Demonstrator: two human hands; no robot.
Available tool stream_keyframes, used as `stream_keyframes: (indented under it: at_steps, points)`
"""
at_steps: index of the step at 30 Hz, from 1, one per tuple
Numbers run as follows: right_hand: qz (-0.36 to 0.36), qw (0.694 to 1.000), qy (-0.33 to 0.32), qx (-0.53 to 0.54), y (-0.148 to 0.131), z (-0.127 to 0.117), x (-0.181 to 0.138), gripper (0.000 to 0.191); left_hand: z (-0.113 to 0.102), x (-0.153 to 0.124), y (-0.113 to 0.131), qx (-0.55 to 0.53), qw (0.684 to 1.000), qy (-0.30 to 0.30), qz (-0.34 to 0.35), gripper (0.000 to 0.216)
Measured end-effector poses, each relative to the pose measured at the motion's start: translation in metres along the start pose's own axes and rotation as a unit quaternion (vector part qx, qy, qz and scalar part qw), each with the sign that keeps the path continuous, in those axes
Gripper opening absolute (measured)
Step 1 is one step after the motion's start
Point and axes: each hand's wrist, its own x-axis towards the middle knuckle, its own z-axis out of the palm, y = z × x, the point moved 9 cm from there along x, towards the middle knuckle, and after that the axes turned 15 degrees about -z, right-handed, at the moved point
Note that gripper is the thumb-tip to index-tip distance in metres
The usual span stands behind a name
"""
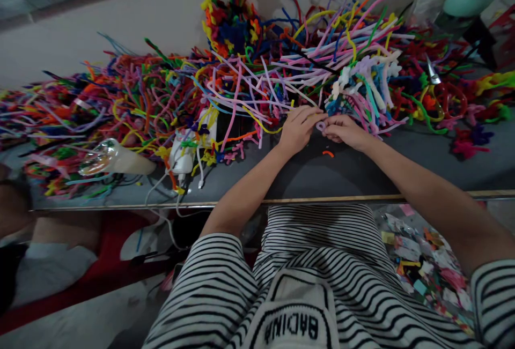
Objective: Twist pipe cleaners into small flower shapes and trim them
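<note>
My right hand [344, 130] is closed in a pinch on a lavender pipe cleaner [321, 126] curled into a small ring. From the other side my left hand [296, 128] meets it, fingers drawn together at the ring's edge; its fingertips are partly hidden. Both hands are just above the grey tabletop [306, 177]. A short curved orange piece [328, 153] lies below them. Right behind is a bundle of pipe cleaner flowers [364, 83] in white, blue, green and pink.
Heaped pipe cleaners [140, 86] run along the wall. Red-handled scissors [444, 97] lie at right, blades up. At left are a clear plastic cup [116, 158] on its side and a white charger [182, 156] with cables. Another person's leg [64, 231] shows at far left.
</note>
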Motion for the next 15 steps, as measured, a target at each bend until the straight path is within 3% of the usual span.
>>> stream_keyframes:
  at_steps: [9, 15]
  points:
    - [-0.019, 0.997, -0.034, 0.061, -0.005, 0.004, -0.001, 0.02, -0.007, -0.003, 0.003, -0.025, 0.998, 0.012, 0.058, 0.037]
    - [-0.036, 0.996, -0.058, 0.064, -0.007, 0.003, -0.001, 0.029, -0.014, -0.005, 0.004, -0.027, 0.994, 0.03, 0.098, 0.031]
